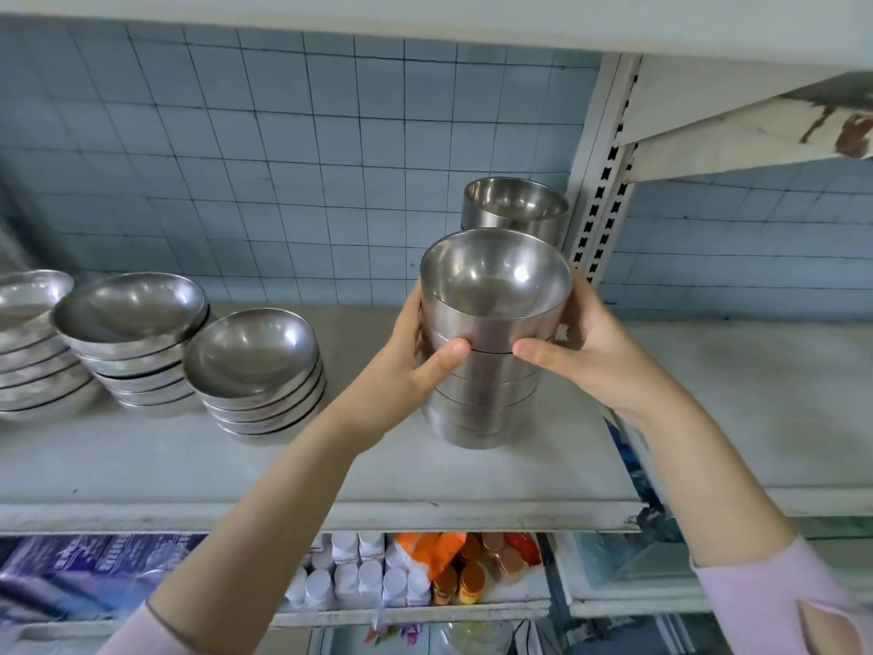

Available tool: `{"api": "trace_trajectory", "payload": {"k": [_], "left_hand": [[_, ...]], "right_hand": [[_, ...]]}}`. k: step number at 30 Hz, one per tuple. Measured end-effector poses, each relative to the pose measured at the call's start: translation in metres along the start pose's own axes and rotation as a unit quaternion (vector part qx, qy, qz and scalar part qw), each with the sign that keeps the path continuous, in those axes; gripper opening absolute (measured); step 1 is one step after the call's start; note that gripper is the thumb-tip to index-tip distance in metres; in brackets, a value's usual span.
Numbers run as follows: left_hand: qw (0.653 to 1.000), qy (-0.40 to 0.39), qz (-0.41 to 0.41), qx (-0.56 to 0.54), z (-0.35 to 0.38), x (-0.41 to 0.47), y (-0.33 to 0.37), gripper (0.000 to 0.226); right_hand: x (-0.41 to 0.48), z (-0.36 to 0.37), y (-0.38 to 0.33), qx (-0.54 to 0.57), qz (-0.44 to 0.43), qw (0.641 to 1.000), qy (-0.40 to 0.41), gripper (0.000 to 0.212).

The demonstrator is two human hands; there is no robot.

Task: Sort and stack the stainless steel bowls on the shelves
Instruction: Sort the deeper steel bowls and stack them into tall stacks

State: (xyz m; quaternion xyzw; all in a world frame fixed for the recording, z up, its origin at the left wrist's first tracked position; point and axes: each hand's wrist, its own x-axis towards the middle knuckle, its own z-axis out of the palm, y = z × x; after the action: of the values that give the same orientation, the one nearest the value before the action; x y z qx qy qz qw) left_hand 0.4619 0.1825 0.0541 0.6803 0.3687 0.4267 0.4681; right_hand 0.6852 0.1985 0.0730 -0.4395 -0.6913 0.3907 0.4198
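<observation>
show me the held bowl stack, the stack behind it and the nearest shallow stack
held bowl stack (493, 326): head view, top bowl's outer wall
stack behind it (512, 203): head view, top bowl's inside
nearest shallow stack (250, 354): head view, top bowl's inside

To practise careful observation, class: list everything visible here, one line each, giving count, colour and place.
held bowl stack: one, silver, shelf's right part, between both hands
rear bowl stack: one, silver, behind it, beside post
shallow bowl stacks: three, silver, shelf's left part
shelf: one, pale grey, middle
slotted post: one, white, right of rear stack
tiled wall: one, blue, behind shelf
white-capped bottles: several, white, lower shelf
copper-capped jars: several, copper, right of bottles
left hand: one, grips held stack's left side
right hand: one, grips its right side
</observation>
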Motion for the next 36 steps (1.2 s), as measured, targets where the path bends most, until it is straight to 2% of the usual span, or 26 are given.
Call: {"api": "trace_trajectory", "payload": {"k": [3, 6, 9, 12, 19, 22, 26, 30, 32, 36], "left_hand": [[0.992, 0.015, -0.103, -0.073, 0.006, -0.004, -0.012, 0.073], [0.957, 0.005, -0.248, -0.151, 0.01, 0.0, -0.02, 0.103], [0.938, 0.015, -0.288, -0.19, 0.012, 0.006, -0.02, 0.115], [0.93, 0.022, -0.291, -0.223, 0.01, 0.007, -0.016, 0.115], [0.931, 0.0, -0.262, -0.254, -0.007, -0.011, -0.027, 0.1], [0.934, 0.002, -0.25, -0.257, -0.009, -0.02, -0.026, 0.075], [0.932, 0.001, -0.248, -0.263, -0.003, -0.026, -0.019, 0.071], [0.937, 0.013, -0.239, -0.253, 0.011, -0.024, -0.01, 0.047], [0.942, 0.006, -0.228, -0.248, 0.023, -0.018, 0.0, 0.049], [0.945, -0.013, -0.22, -0.243, 0.067, 0.001, 0.02, 0.078]], "right_hand": [[-0.002, 0.011, -0.006, 0.102, 0.043, 0.994, 0.016, 0.093], [0.003, 0.022, -0.014, 0.226, 0.166, 0.956, 0.082, 0.087], [0.006, 0.03, -0.012, 0.274, 0.234, 0.928, 0.098, 0.084], [0.003, 0.036, -0.013, 0.282, 0.249, 0.921, 0.104, 0.079], [-0.011, 0.057, -0.024, 0.241, 0.234, 0.935, 0.111, 0.086], [-0.019, 0.064, -0.026, 0.248, 0.24, 0.931, 0.124, 0.084], [-0.028, 0.065, -0.028, 0.247, 0.242, 0.926, 0.153, 0.086], [-0.042, 0.052, -0.03, 0.256, 0.22, 0.925, 0.175, 0.081], [-0.051, 0.038, -0.031, 0.263, 0.205, 0.926, 0.178, 0.079], [-0.067, -0.006, -0.023, 0.287, 0.182, 0.918, 0.205, 0.083]]}}
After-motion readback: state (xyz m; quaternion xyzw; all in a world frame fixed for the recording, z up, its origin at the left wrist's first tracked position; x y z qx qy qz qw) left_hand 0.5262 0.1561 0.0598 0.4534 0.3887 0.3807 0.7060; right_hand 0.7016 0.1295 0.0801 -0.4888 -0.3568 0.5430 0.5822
